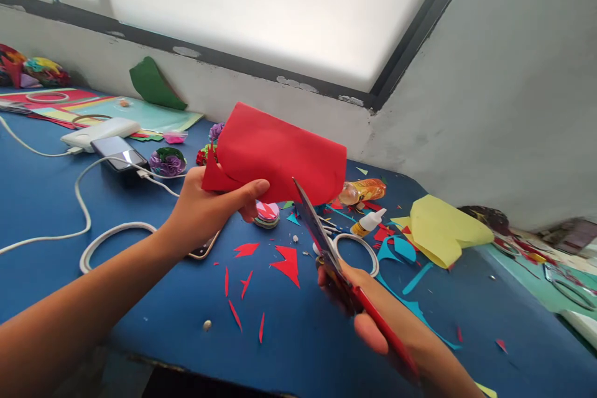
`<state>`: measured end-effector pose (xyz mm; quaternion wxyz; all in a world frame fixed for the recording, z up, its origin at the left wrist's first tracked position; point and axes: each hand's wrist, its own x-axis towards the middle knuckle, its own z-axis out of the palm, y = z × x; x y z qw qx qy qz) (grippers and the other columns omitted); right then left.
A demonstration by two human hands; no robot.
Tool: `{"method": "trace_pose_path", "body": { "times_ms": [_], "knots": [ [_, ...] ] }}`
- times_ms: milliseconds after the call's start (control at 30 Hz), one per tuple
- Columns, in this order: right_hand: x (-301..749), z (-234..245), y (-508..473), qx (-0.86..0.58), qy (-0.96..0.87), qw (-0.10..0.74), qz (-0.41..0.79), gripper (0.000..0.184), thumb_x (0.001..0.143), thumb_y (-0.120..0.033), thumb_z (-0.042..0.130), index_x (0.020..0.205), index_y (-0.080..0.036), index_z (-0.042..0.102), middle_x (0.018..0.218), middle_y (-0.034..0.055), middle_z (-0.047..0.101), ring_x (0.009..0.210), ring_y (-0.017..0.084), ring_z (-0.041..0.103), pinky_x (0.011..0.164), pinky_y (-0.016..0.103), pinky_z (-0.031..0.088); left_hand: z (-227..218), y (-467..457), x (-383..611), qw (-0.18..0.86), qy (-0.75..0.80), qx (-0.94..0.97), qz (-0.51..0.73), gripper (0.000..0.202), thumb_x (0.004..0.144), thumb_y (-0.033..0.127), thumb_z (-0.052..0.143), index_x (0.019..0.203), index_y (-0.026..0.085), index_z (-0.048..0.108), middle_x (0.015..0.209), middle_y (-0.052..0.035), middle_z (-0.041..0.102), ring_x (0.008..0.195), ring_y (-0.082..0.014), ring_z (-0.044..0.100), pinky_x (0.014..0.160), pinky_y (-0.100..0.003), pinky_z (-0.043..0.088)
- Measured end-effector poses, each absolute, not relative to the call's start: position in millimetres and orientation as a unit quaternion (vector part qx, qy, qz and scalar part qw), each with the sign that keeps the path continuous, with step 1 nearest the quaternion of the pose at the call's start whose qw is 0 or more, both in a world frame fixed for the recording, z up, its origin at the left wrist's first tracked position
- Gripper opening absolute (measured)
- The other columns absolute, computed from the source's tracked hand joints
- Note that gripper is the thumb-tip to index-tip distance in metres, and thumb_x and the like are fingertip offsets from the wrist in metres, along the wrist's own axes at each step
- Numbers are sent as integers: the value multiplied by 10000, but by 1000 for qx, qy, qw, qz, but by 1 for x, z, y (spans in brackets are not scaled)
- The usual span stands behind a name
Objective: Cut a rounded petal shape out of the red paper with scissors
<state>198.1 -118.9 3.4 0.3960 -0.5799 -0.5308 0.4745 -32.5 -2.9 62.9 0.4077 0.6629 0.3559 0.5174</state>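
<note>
My left hand pinches a folded sheet of red paper by its lower left part, thumb in front, and holds it up above the table. A narrow torn-looking flap juts out at the paper's left end. In my right hand is a pair of scissors with red handles, gripped from below. The blades point up and to the left, with their tip close to the paper's lower edge; whether they touch it I cannot tell. Red paper scraps lie on the table under both hands.
On the blue table stand a glue bottle, an orange-labelled bottle and a roll of tape. A yellow paper shape lies at right. Left are a phone, a power bank and white cables.
</note>
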Motion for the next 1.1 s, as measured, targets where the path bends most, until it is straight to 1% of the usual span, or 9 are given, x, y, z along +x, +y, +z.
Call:
{"method": "trace_pose_path", "body": {
  "times_ms": [200, 333, 433, 633, 800, 933, 1000, 1033, 1100],
  "knots": [
    [197, 6, -122, -575, -520, 401, 488, 244, 683, -422, 759, 759, -219, 648, 666, 2, 619, 567, 145, 461, 503, 235, 391, 70, -7, -32, 402, 385, 673, 487, 330, 720, 305, 725, 427, 203, 610, 465, 14, 628, 505, -144, 607, 554, -242, 528],
    [207, 9, -118, -570, -519, 365, 522, 279, 685, -463, 752, 787, -223, 653, 682, 6, 631, 584, 154, 477, 519, 245, 395, 71, -9, -32, 381, 396, 682, 483, 327, 723, 306, 731, 432, 207, 618, 464, 22, 632, 505, -135, 608, 557, -232, 524],
    [213, 11, -115, -549, -542, 347, 534, 325, 625, -483, 790, 760, -221, 654, 702, 12, 640, 594, 158, 481, 532, 251, 401, 70, -9, -32, 358, 408, 669, 508, 322, 719, 275, 733, 428, 207, 611, 459, 36, 630, 494, -116, 596, 547, -211, 510],
    [206, 2, -118, -572, -536, 377, 494, 348, 626, -516, 784, 776, -229, 656, 679, 5, 615, 585, 163, 467, 525, 256, 408, 70, -11, -32, 345, 414, 686, 489, 323, 726, 311, 731, 440, 219, 614, 467, 49, 637, 501, -125, 609, 549, -219, 514],
    [202, 2, -121, -580, -567, 376, 448, 486, 576, -632, 762, 822, -229, 643, 713, 11, 607, 587, 163, 453, 517, 261, 402, 69, -10, -33, 334, 402, 703, 481, 321, 734, 324, 725, 445, 230, 620, 472, 53, 643, 506, -137, 617, 567, -235, 523],
    [204, 16, -117, -569, -622, 305, 443, 677, 513, -831, 621, 792, -214, 603, 697, 14, 562, 579, 158, 424, 502, 264, 377, 67, -7, -34, 315, 381, 720, 487, 320, 736, 328, 724, 449, 232, 621, 480, 58, 644, 508, -126, 617, 556, -220, 518],
    [203, 23, -117, -577, -638, 264, 436, 814, 474, -933, 461, 807, -201, 587, 735, 29, 551, 606, 164, 423, 515, 270, 370, 66, -6, -34, 306, 382, 726, 484, 311, 736, 305, 722, 452, 228, 619, 476, 64, 640, 499, -115, 611, 540, -205, 510],
    [202, 26, -117, -595, -635, 256, 421, 866, 487, -960, 344, 822, -197, 576, 749, 34, 541, 621, 169, 418, 522, 273, 366, 66, -6, -34, 302, 383, 728, 482, 308, 736, 296, 720, 454, 227, 617, 473, 68, 638, 492, -109, 607, 531, -197, 504],
    [201, 28, -119, -606, -645, 230, 406, 940, 442, -980, 219, 831, -193, 554, 768, 45, 530, 649, 183, 417, 537, 287, 376, 67, -6, -34, 293, 384, 732, 479, 309, 739, 286, 714, 453, 227, 612, 470, 73, 634, 483, -100, 599, 522, -186, 497]
  ]
}}
